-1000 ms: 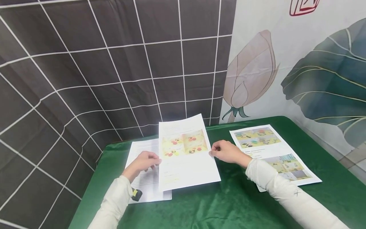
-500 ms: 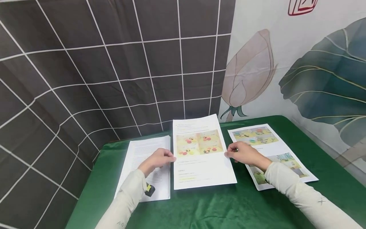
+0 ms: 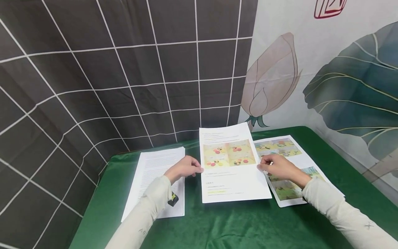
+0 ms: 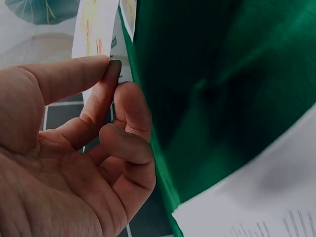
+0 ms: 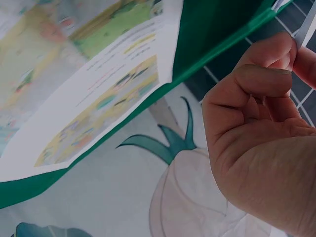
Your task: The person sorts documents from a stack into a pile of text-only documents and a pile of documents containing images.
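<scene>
A printed sheet of paper (image 3: 230,180) with a yellowish four-part picture is held up over the table, its face toward me. My left hand (image 3: 185,167) pinches its left edge between thumb and forefinger. In the left wrist view, the left hand (image 4: 98,133) has its other fingers loosely curled beside the pinch. At the opposite edge my right hand (image 3: 280,167) pinches the sheet. The right wrist view shows the right hand (image 5: 261,103) with the paper's edge between thumb and finger at the upper right. The sheet's lower right corner comes close to the picture pages.
On the green-covered table (image 3: 224,224), a stack of text pages (image 3: 155,166) lies at the left under my left forearm. Picture pages (image 3: 298,159) lie at the right, partly behind the right hand and sleeve. A dark grid-patterned cloth (image 3: 136,69) hangs behind the table.
Both hands have carried the sheet to the right, from overlapping the text stack to overlapping the left edge of the picture pages. Both pinches have stayed on its edges.
</scene>
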A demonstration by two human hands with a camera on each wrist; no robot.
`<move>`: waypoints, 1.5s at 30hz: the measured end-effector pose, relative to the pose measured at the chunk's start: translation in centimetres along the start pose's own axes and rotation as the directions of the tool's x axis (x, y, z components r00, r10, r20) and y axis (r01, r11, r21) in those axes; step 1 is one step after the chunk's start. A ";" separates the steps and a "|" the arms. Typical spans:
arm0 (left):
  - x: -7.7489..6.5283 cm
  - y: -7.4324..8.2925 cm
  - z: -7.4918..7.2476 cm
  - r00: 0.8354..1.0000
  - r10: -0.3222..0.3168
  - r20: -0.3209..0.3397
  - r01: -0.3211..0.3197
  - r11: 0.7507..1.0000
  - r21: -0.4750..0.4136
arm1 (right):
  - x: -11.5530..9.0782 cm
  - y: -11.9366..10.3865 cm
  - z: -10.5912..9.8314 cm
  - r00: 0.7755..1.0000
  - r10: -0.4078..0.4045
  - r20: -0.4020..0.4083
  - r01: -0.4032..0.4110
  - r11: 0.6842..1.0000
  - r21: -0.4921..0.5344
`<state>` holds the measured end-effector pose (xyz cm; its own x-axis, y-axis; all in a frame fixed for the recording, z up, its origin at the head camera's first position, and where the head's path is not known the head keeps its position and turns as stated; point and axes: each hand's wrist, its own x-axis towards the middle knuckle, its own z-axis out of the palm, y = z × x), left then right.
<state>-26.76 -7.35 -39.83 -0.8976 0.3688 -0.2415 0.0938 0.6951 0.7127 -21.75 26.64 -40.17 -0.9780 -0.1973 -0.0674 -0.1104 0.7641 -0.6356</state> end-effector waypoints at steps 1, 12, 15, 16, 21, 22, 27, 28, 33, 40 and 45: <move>0.1 0.2 0.2 1.000 0.011 0.005 -0.011 1.000 0.003 | -0.1 0.2 -0.2 1.000 -0.007 -0.007 0.007 1.000 -0.004; 0.8 2.0 1.8 0.996 0.091 0.018 -0.091 0.996 -0.015 | -1.0 2.1 -1.7 0.998 -0.001 -0.070 -0.001 0.999 -0.039; 1.0 2.1 2.4 0.994 0.109 0.031 -0.108 0.994 -0.018 | -1.3 2.6 -2.0 0.997 0.012 -0.081 -0.016 0.998 -0.053; 1.1 2.2 2.6 0.993 0.109 0.036 -0.109 0.994 -0.019 | -1.4 2.8 -2.1 0.996 0.009 -0.085 -0.014 0.998 -0.057; 1.6 2.6 3.7 0.991 0.127 0.040 -0.126 0.992 -0.016 | -2.0 3.4 -2.6 0.992 -0.004 -0.123 -0.006 0.997 -0.080; 1.7 2.6 3.9 0.991 0.130 0.041 -0.129 0.991 -0.018 | -2.1 3.5 -2.7 0.991 0.001 -0.131 -0.012 0.997 -0.081; 2.0 3.0 4.7 0.989 0.144 0.042 -0.143 0.989 -0.023 | -2.9 4.1 -3.0 0.990 0.032 -0.139 -0.042 0.996 -0.073; 2.1 3.1 4.9 0.989 0.144 0.043 -0.143 0.989 -0.027 | -3.0 4.2 -3.0 0.990 0.038 -0.139 -0.048 0.996 -0.071; 2.2 3.4 5.6 0.987 0.150 0.057 -0.147 0.988 -0.046 | -3.6 4.8 -3.2 0.987 0.062 -0.151 -0.073 0.995 -0.071; 2.5 3.8 6.1 0.989 0.135 0.062 -0.133 0.990 -0.035 | -3.9 5.4 -3.2 0.986 0.069 -0.151 -0.079 0.995 -0.065; 3.1 4.9 7.1 0.990 0.122 0.066 -0.121 0.992 -0.026 | -4.6 6.1 -3.8 0.982 0.092 -0.166 -0.106 0.992 -0.074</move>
<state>-25.98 1.59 -41.79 -0.8490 0.4908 -0.1957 0.1902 0.6293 0.7535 -18.58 34.54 -40.86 -0.9998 -0.0216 0.0026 -0.0192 0.8238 -0.5665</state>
